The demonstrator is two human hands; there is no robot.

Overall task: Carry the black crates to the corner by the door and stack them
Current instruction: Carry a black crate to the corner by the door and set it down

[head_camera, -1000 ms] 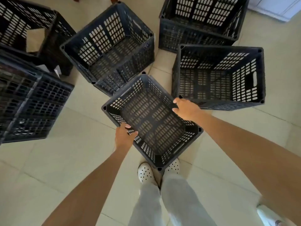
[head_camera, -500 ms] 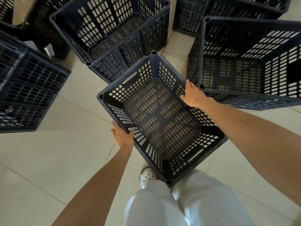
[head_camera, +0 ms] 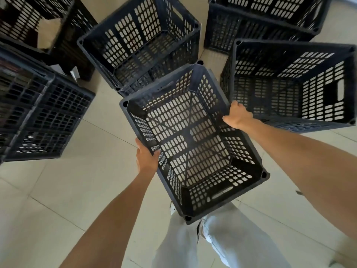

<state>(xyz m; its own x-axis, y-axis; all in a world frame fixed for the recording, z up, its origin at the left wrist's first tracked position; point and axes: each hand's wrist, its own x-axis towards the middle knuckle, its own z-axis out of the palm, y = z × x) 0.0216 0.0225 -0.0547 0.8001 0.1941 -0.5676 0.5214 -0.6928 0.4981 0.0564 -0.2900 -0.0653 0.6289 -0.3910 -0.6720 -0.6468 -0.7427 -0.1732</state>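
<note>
A black perforated crate (head_camera: 191,140) hangs in front of my legs, raised off the tiled floor and empty. My left hand (head_camera: 146,157) grips its left long rim, thumb inside the wall. My right hand (head_camera: 236,116) grips the right long rim, fingers curled over the edge. Around it on the floor stand more black crates: one straight ahead (head_camera: 143,45), one to the right (head_camera: 289,82), one at the far right back (head_camera: 260,18).
On the left sits a crate (head_camera: 38,120) turned on its side or stacked, with another dark crate (head_camera: 34,26) behind it holding a piece of cardboard. Pale floor tiles (head_camera: 58,190) spread to the lower left. My light trousers and white shoes show below the crate.
The held crate has come up off the floor and closer to me; its near corner now covers my shoes. Both hands keep their hold on the long rims.
</note>
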